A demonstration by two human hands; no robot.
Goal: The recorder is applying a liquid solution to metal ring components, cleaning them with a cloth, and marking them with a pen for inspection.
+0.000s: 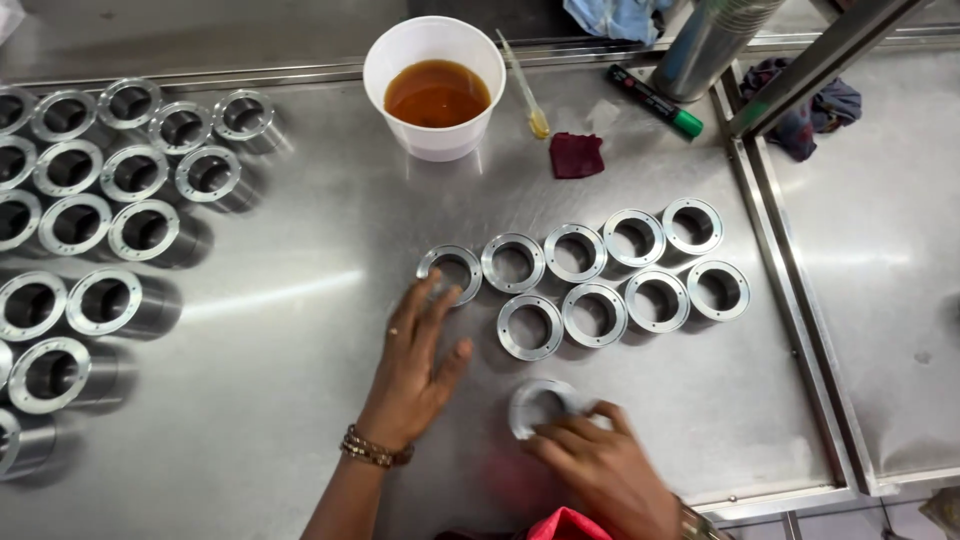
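Left hand [418, 350], fingers spread, steadies the silver flanged metal ring [449, 272] at 12 o'clock; right hand [600, 462] pinches 1 blurred metal ring [535, 403].

On the tabletop [300, 300], a cluster of tall metal sleeves [90, 200] stands along the left edge, running from far to near. At the far middle stands a cup of liquid [435, 90], with a dropper [525, 85] just to its right, then a small cloth pad [577, 155], and a marker [655, 100] farther right. Two rows of flat rings [600, 275] lie right of centre, the nearer row shorter. The left hand [420, 350] rests at the left end of the far row, touching the endmost ring [450, 272]. Nearer, right of it, the right hand [600, 465] lies on a single ring [540, 405] apart from the rows.
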